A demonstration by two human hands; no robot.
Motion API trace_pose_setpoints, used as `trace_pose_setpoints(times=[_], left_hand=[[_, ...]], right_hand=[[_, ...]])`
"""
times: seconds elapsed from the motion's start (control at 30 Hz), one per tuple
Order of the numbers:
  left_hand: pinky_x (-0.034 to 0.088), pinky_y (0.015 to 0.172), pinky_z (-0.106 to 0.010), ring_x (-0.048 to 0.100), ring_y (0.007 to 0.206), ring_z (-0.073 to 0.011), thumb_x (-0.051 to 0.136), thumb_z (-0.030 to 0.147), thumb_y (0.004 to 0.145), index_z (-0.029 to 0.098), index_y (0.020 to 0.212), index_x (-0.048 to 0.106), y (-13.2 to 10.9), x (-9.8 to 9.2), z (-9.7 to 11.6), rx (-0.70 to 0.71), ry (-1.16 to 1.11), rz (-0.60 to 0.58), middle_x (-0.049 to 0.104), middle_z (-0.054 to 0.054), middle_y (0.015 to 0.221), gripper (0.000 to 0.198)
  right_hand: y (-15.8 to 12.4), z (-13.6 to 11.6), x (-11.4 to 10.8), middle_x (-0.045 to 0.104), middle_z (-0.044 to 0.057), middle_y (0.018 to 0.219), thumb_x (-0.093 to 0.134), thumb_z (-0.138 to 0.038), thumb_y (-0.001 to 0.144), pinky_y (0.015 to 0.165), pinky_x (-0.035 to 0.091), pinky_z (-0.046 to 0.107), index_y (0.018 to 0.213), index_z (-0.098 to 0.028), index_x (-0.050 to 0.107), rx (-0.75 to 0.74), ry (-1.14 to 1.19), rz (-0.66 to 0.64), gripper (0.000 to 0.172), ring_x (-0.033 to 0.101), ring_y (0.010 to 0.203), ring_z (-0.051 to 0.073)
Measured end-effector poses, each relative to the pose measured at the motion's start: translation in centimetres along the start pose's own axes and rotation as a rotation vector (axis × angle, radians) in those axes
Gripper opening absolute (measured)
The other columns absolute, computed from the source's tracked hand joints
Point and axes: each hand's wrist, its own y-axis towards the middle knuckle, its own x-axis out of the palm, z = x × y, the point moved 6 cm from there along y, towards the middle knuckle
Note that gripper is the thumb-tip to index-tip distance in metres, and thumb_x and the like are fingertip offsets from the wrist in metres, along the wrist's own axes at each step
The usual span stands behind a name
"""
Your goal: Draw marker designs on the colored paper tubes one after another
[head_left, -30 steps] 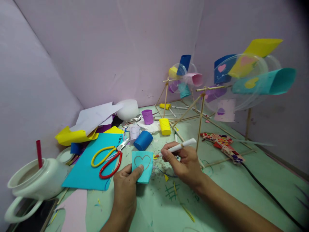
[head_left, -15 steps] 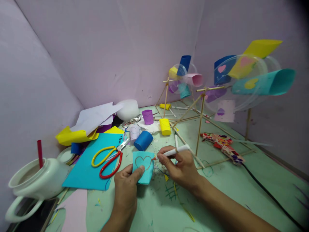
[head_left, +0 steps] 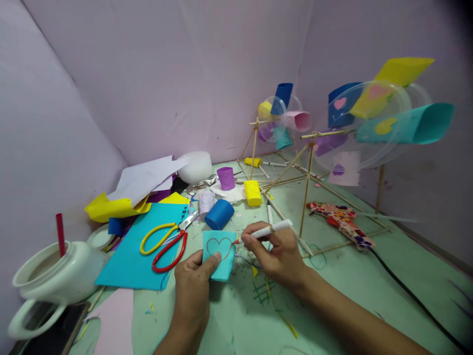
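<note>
My left hand [head_left: 195, 286] pinches a small turquoise paper piece [head_left: 225, 264] from its left side, thumb on top. On its face is a brown heart outline, its lower tip partly covered by my thumb. My right hand [head_left: 277, 256] grips a white marker [head_left: 271, 230], whose reddish-brown tip is at the heart's right edge. Just behind the paper lies a blue paper tube [head_left: 219, 215], with a pale lilac tube [head_left: 206, 203] beside it. Scissors [head_left: 170, 240] with one yellow and one red handle rest to the left on a turquoise sheet [head_left: 129, 261].
A larger stick-framed wheel [head_left: 309, 187] with paper cups stands right, a smaller one [head_left: 254, 148] behind it. A patterned glue gun [head_left: 340, 219] with a black cord lies right. Purple [head_left: 226, 178] and yellow [head_left: 253, 193] tubes stand behind. A white pot [head_left: 74, 271] is at left.
Almost nothing differs. Both hands keep their hold on the paper and marker, with the marker tip still at the heart's right edge; the view has shifted very slightly.
</note>
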Motion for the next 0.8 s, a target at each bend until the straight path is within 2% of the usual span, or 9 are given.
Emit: trace_pose_setpoints(times=[0.17,0.23,0.33,0.4,0.47,0.57,0.67,0.8], left_hand=[[0.045,0.055,-0.028,0.053,0.051,-0.0146,0.079,0.027,0.048,0.013,0.063,0.072,-0.1,0.1,0.2,0.006,-0.014,-0.002,0.062,-0.001,0.052,0.022],[0.045,0.055,-0.028,0.053,0.051,-0.0143,0.079,0.027,0.048,0.013,0.063,0.072,-0.1,0.0,0.2,0.012,-0.02,0.001,0.064,-0.001,0.054,0.022],[0.046,0.058,-0.029,0.054,0.054,-0.0155,0.08,0.027,0.047,0.013,0.064,0.072,0.0,0.0,0.1,0.005,-0.031,0.008,0.065,-0.002,0.056,0.023],[0.046,0.059,-0.03,0.054,0.053,-0.0158,0.08,0.028,0.047,0.013,0.064,0.072,-0.1,0.1,0.0,-0.002,-0.042,-0.003,0.063,-0.001,0.055,0.024],[0.045,0.058,-0.029,0.052,0.052,-0.0146,0.079,0.028,0.048,0.013,0.063,0.071,-0.1,0.3,-0.2,-0.001,-0.037,-0.028,0.062,0.0,0.054,0.022],[0.044,0.057,-0.029,0.052,0.052,-0.0144,0.078,0.029,0.052,0.013,0.065,0.072,-0.4,0.8,-0.6,-0.004,-0.023,-0.076,0.062,0.0,0.056,0.022],[0.044,0.057,-0.028,0.054,0.054,-0.0155,0.077,0.029,0.053,0.013,0.069,0.073,-0.7,1.2,-0.9,-0.015,-0.014,-0.112,0.064,-0.002,0.058,0.023],[0.043,0.055,-0.027,0.055,0.054,-0.016,0.075,0.032,0.057,0.012,0.074,0.074,-0.4,1.5,-0.5,-0.038,0.011,-0.235,0.066,-0.004,0.059,0.027]], right_hand=[[0.0,-0.2,0.2,0.067,0.002,0.061,0.06,-0.017,0.079,0.048,0.05,0.021,0.073,-0.017,0.063,0.003,0.036,-0.026,0.007,0.062,0.051,0.012],[0.0,0.0,0.0,0.068,0.002,0.065,0.059,-0.018,0.08,0.048,0.05,0.021,0.075,-0.018,0.063,0.03,0.08,0.016,0.007,0.062,0.052,0.012],[-0.1,1.2,-0.4,0.066,0.002,0.067,0.054,-0.024,0.085,0.053,0.052,0.024,0.088,-0.019,0.064,0.211,0.2,0.139,0.011,0.063,0.055,0.012],[-0.4,2.4,0.0,0.067,0.003,0.073,0.056,-0.028,0.083,0.06,0.054,0.027,0.095,-0.02,0.061,0.397,0.27,0.149,0.015,0.065,0.064,0.015],[-1.0,3.5,1.4,0.067,0.004,0.082,0.066,-0.03,0.073,0.062,0.054,0.029,0.096,-0.021,0.057,0.59,0.399,0.052,0.026,0.066,0.073,0.017],[-2.2,4.1,4.0,0.064,0.0,0.076,0.074,-0.028,0.06,0.057,0.05,0.026,0.094,-0.021,0.05,0.792,0.669,-0.138,0.043,0.062,0.065,0.014],[-2.7,4.3,4.9,0.055,-0.007,0.062,0.07,-0.022,0.059,0.05,0.043,0.021,0.092,-0.022,0.045,0.833,0.745,-0.189,0.042,0.051,0.053,0.009],[-2.5,4.5,4.5,0.049,-0.01,0.058,0.065,-0.018,0.057,0.045,0.036,0.019,0.091,-0.023,0.042,0.813,0.698,-0.249,0.04,0.043,0.048,0.008]])
